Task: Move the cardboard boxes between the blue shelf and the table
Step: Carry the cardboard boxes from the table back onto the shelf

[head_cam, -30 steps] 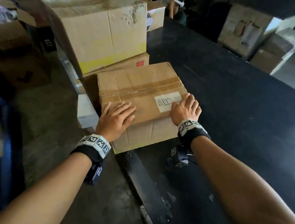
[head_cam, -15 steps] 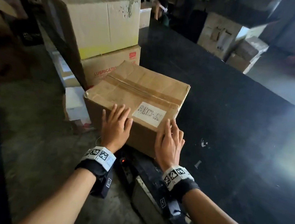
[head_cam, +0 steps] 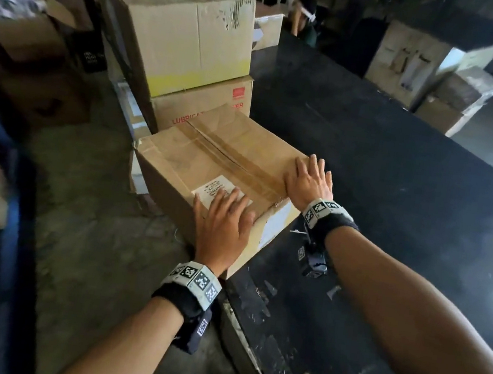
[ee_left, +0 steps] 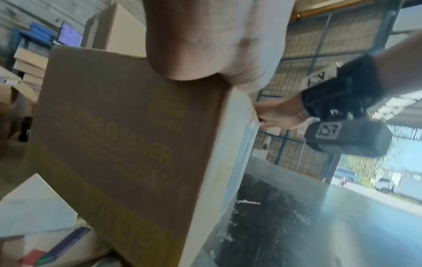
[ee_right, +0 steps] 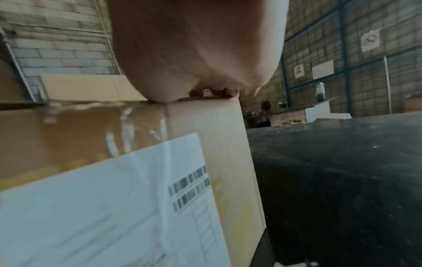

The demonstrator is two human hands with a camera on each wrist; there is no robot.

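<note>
A taped cardboard box (head_cam: 211,156) with a white label sits on the near left corner of the black table (head_cam: 396,192), part of it overhanging the edge. My left hand (head_cam: 222,215) lies flat on its near top corner, over the label, fingers straight. My right hand (head_cam: 311,180) rests flat on the top at the right edge, fingers spread. The left wrist view shows the box's brown side (ee_left: 118,135) under my palm (ee_left: 217,39). In the right wrist view my palm (ee_right: 194,54) presses the top edge above a barcode label (ee_right: 114,198).
Behind the box a large carton (head_cam: 178,34) sits on a red-lettered carton (head_cam: 205,108). A blue frame (head_cam: 1,184) runs along the left over a concrete floor (head_cam: 88,244). More cartons (head_cam: 443,87) stand beyond the table. A person (head_cam: 304,17) sits at the far end.
The box has turned on the table corner. My left hand moved onto the label at the near corner, and my right hand shifted to the top's right edge.
</note>
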